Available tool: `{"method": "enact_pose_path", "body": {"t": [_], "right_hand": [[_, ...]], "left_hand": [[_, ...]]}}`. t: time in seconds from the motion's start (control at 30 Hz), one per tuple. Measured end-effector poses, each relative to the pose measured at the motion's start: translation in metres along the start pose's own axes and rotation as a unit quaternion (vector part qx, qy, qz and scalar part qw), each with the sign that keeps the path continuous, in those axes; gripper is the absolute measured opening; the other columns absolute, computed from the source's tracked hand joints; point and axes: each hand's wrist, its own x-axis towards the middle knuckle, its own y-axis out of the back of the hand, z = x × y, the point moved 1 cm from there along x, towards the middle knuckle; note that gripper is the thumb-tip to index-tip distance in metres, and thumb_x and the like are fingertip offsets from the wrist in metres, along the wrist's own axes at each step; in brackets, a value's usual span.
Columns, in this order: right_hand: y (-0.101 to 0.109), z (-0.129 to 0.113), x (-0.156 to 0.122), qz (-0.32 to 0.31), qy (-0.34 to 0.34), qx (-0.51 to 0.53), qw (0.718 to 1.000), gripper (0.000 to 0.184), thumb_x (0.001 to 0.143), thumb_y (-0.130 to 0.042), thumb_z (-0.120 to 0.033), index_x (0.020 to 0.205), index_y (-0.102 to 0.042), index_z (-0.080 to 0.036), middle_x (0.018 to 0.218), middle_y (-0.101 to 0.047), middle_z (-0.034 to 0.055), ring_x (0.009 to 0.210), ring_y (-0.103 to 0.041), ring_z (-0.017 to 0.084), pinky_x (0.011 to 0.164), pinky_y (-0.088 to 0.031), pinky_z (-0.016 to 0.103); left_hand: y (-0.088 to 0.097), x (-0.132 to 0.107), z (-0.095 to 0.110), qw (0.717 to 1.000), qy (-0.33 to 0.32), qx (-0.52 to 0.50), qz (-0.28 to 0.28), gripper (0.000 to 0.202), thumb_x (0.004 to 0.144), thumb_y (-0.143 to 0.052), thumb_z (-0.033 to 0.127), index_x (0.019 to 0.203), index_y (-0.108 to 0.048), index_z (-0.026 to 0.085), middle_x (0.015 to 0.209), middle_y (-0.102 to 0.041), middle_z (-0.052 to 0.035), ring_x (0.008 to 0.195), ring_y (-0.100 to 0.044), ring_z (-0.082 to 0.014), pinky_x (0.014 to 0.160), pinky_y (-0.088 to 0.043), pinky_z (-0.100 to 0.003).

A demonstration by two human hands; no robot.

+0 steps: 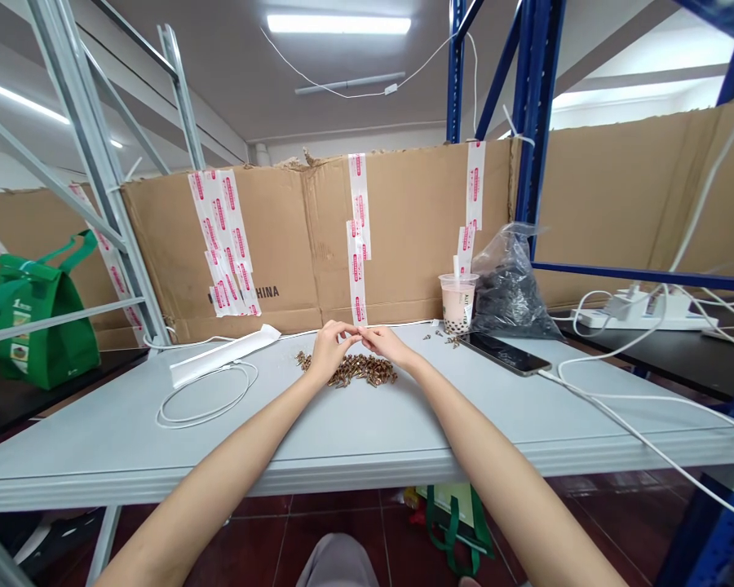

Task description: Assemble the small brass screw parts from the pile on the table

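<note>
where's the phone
In the head view, the smartphone lies right of the pile of screws, just in front of the bubble tea cup.

Room, interior view: grey painted ceiling (189,65) fitted with one lit rectangular ceiling light (338,24); loose white cable (342,94) strung below it. Flattened corrugated cardboard sheets (281,244) stand upright as a screen along the far side, joined by strips of white and red printed packing tape (358,196). Pale grey steel shelving upright (91,155), left; blue steel rack frame (535,98), right. Black shelf top (678,367), right. Pale grey table (220,481), foreground, its front edge running across the view. Dark red floor tiles (245,546) below.
</note>
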Motion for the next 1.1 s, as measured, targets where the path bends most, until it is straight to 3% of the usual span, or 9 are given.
{"method": "enact_pose_path", "body": {"t": [0.23, 0.37, 0.67, 0.83, 0.93, 1.1], "right_hand": [[-0.0015, -0.0023, 0.0016, 0.012, -0.002, 0.012, 1.0, 0.044, 0.076, -0.038, -0.056, 0.058, -0.043, -0.016, 0.05, -0.031, -0.0046, 0.042, -0.023, 0.006, 0.042, -0.018, 0.02], [-0.0011, -0.0031, 0.0015, 0.003, 0.001, 0.009, 1.0, 0.043, 0.075, -0.041, -0.055, 0.061, -0.048, -0.015, 0.051, -0.031, -0.0045, 0.044, -0.025, 0.006, 0.042, -0.019, 0.019], [0.0, -0.0087, -0.0018, -0.085, -0.067, 0.079, 0.991, 0.047, 0.077, -0.035, -0.057, 0.053, -0.035, -0.017, 0.044, -0.024, -0.0066, 0.039, -0.016, 0.005, 0.041, -0.012, 0.021], [-0.0006, -0.0078, -0.0004, -0.011, -0.044, -0.004, 0.999, 0.052, 0.08, -0.025, -0.058, 0.058, -0.044, -0.015, 0.048, -0.033, -0.0035, 0.042, -0.026, 0.007, 0.042, -0.019, 0.021], [-0.0003, -0.0035, 0.0005, 0.032, -0.024, -0.056, 0.998, 0.046, 0.078, -0.032, -0.058, 0.069, -0.049, -0.015, 0.054, -0.039, -0.0025, 0.048, -0.032, 0.008, 0.045, -0.024, 0.02], [0.0015, -0.0006, 0.0021, 0.022, 0.006, -0.082, 0.996, 0.041, 0.078, -0.036, -0.054, 0.068, -0.049, -0.016, 0.054, -0.039, -0.003, 0.049, -0.033, 0.008, 0.047, -0.025, 0.02]], "left_hand": [[0.0013, 0.0025, -0.0008, 0.999, 0.026, -0.032, 0.034, 0.012, 0.071, -0.06, 0.027, 0.08, -0.066, 0.021, 0.072, -0.062, 0.0003, 0.063, -0.045, -0.0125, 0.061, -0.037, -0.025], [0.0033, 0.0038, -0.0022, 0.998, 0.033, -0.039, 0.025, 0.011, 0.07, -0.061, 0.027, 0.078, -0.067, 0.021, 0.072, -0.063, -0.0001, 0.063, -0.045, -0.0127, 0.06, -0.037, -0.025], [0.0004, 0.0027, -0.0043, 0.999, 0.019, -0.039, 0.021, 0.013, 0.071, -0.06, 0.029, 0.079, -0.067, 0.021, 0.071, -0.062, 0.0001, 0.063, -0.046, -0.0118, 0.06, -0.036, -0.024], [0.0013, 0.0046, -0.0045, 0.998, 0.033, -0.05, 0.025, 0.014, 0.07, -0.061, 0.03, 0.078, -0.067, 0.021, 0.071, -0.062, -0.0002, 0.062, -0.045, -0.0119, 0.06, -0.037, -0.024], [0.0018, 0.0035, -0.0053, 0.998, 0.028, -0.05, 0.028, 0.012, 0.069, -0.062, 0.028, 0.078, -0.067, 0.021, 0.072, -0.063, 0.0003, 0.064, -0.046, -0.0125, 0.062, -0.038, -0.024], [0.002, 0.0012, -0.0044, 0.999, 0.006, -0.032, 0.028, 0.01, 0.07, -0.062, 0.028, 0.075, -0.066, 0.021, 0.07, -0.062, 0.0008, 0.065, -0.046, -0.0124, 0.063, -0.037, -0.024]]}}
